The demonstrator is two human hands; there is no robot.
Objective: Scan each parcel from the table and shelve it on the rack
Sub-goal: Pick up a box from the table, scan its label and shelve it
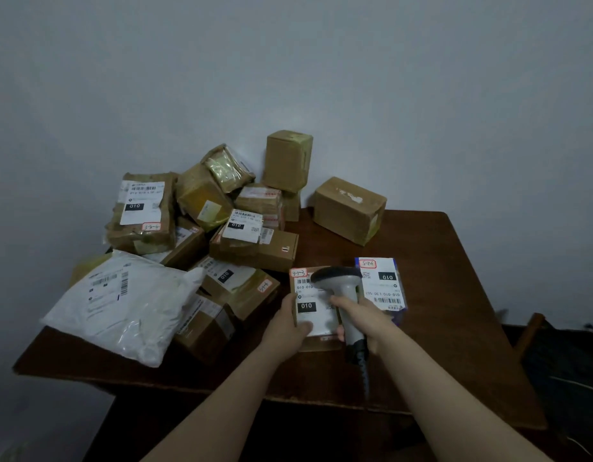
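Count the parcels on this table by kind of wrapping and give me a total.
Brown cardboard boxes: 13 that I can tell apart, counting the one the left hand holds; the pile may hide more
White plastic bags: 1
Blue and white boxes: 1
Total: 15

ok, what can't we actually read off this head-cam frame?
- Rack: not in the head view at all.
- Barcode on the small brown cardboard parcel held by the left hand: partly covered by the grey handheld scanner that the right hand grips.
- Scanner window: faces down, beam unseen.
- Fine print on its white label: too small, blurred.
- Lower boxes in the pile: hidden beneath the white plastic mailer bag and the upper boxes.
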